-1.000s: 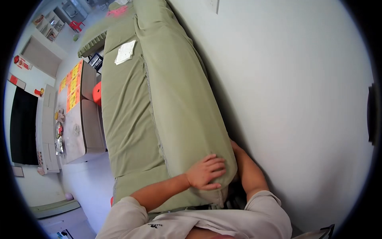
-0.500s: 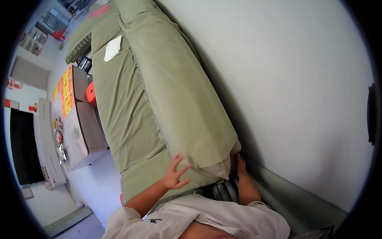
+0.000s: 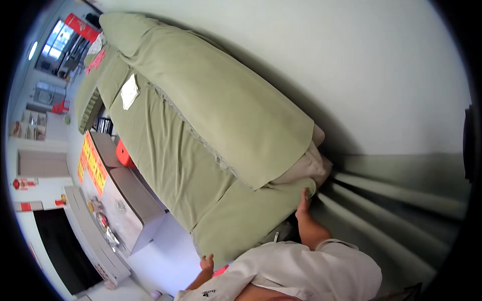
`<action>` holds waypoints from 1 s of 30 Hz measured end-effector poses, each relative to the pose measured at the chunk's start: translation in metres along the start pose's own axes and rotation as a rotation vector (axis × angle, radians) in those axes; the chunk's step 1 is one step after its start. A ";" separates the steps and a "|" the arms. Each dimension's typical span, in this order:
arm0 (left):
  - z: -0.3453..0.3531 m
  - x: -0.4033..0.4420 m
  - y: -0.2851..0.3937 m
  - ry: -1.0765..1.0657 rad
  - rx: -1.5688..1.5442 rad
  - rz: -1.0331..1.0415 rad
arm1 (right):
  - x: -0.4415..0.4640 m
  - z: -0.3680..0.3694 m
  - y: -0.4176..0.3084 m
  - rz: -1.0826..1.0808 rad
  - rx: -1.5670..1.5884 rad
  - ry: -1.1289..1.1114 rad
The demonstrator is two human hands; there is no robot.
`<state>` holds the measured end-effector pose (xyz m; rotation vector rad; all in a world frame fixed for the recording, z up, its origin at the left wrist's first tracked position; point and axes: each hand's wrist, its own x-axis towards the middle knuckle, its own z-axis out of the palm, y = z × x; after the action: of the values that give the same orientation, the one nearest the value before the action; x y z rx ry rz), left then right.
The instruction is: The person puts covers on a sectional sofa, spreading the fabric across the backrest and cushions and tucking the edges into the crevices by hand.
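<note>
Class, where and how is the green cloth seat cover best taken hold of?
Probably by the near edge of the green cloth seat cover, at both corners, coming from the near end: the cloth lies spread wide, leaving little to pinch in the middle, while one corner lies at the right hand.

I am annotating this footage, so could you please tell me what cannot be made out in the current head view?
All in head view:
Right hand: whether its fingers grip the green cloth; hand and cloth partly hide them.
Left hand: whether it touches the cloth; too small to tell.
White papers: any writing; washed out, too small.
Red object: full shape; shirt hides part.
</note>
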<state>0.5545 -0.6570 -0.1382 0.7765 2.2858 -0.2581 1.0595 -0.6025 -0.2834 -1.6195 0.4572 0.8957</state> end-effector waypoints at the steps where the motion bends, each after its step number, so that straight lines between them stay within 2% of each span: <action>1: -0.001 0.020 -0.024 -0.129 -0.169 -0.075 | -0.021 0.011 0.001 -0.054 -0.050 0.082; 3: 0.004 0.043 -0.058 -0.076 -0.324 -0.321 | -0.048 0.026 0.017 -0.159 -0.156 0.249; 4: 0.010 0.067 -0.086 -0.163 -0.457 -0.384 | -0.054 0.026 0.039 -0.173 -0.203 0.261; 5: 0.027 0.103 -0.129 -0.203 -0.592 -0.407 | -0.059 0.024 0.065 -0.188 -0.252 0.273; 6: 0.027 0.107 -0.131 -0.267 -0.732 -0.452 | -0.062 0.023 0.084 -0.204 -0.305 0.286; 7: 0.027 0.110 -0.137 -0.331 -0.868 -0.503 | -0.068 0.024 0.091 -0.253 -0.195 0.220; 9: 0.038 0.130 -0.146 -0.380 -0.936 -0.463 | -0.082 0.032 0.076 -0.362 0.006 0.074; 10: 0.044 0.137 -0.152 -0.402 -0.975 -0.452 | -0.086 0.034 0.071 -0.304 -0.040 0.099; 12: 0.051 0.146 -0.152 -0.247 -0.903 -0.472 | -0.087 0.036 0.058 -0.198 -0.145 0.146; 14: 0.049 0.119 -0.114 -0.078 -0.837 -0.510 | -0.080 0.039 0.061 -0.251 -0.179 0.218; 15: 0.054 0.127 -0.125 -0.089 -0.768 -0.468 | -0.076 0.041 0.064 -0.274 -0.200 0.244; 16: 0.070 0.156 -0.159 -0.240 -0.822 -0.486 | -0.077 0.043 0.062 -0.246 -0.213 0.249; 17: 0.038 0.091 -0.087 -0.108 -0.756 -0.458 | -0.080 0.047 0.056 -0.219 -0.226 0.252; 19: 0.066 0.139 -0.141 -0.248 -0.573 -0.402 | -0.077 0.048 0.054 -0.220 -0.260 0.250; 20: 0.063 0.117 -0.126 -0.247 -0.571 -0.411 | -0.070 0.048 0.055 -0.254 -0.274 0.242; 22: 0.011 0.059 -0.045 -0.241 -0.546 -0.412 | -0.058 0.044 0.062 -0.302 -0.295 0.224; 25: 0.023 0.065 -0.058 -0.230 -0.579 -0.427 | -0.040 0.033 0.069 -0.326 -0.274 0.198; 30: 0.069 0.098 -0.119 -0.320 -0.735 -0.329 | -0.040 0.043 0.052 -0.284 -0.279 0.169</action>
<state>0.4654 -0.7340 -0.2591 -0.0205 1.9682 0.2883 0.9839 -0.5820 -0.2882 -1.9681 0.2149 0.6303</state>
